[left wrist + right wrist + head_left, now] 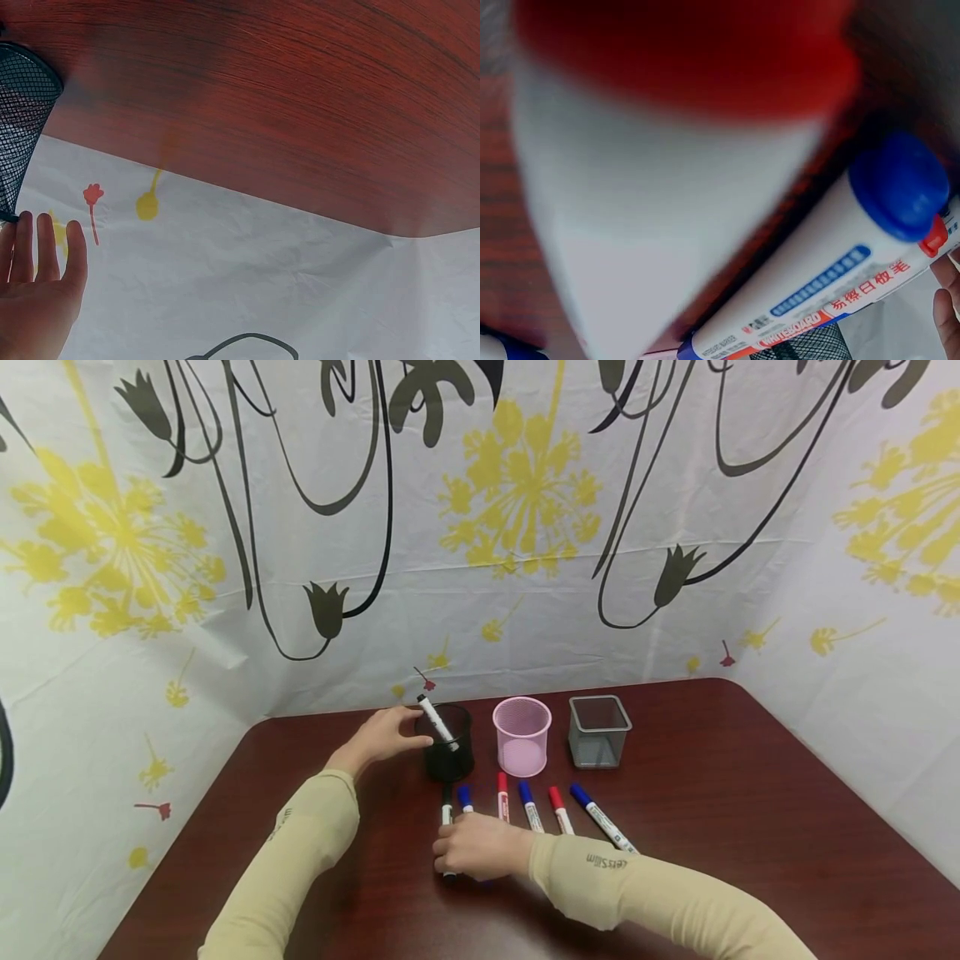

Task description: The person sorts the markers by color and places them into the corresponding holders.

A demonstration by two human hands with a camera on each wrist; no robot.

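Note:
In the head view my left hand (386,734) is at the left side of the black mesh cup (450,764). Its fingers look fairly straight in the left wrist view, fingertips right at the cup's rim. A white marker with a black cap (435,718) leans inside that cup. My right hand (480,847) is lower down, fingers curled over another black-capped marker (447,814) on the table, gripping it around its middle. Both ends of this marker show beyond the hand. Just beside it lies a blue-capped marker (466,799), partly hidden by the hand.
Right of the black cup stand a pink mesh cup (522,756) and a square grey mesh holder (598,747). Red-capped (503,806) and blue-capped markers (603,818) lie in a row on the dark red table (750,777). Behind hangs a patterned white sheet (450,610).

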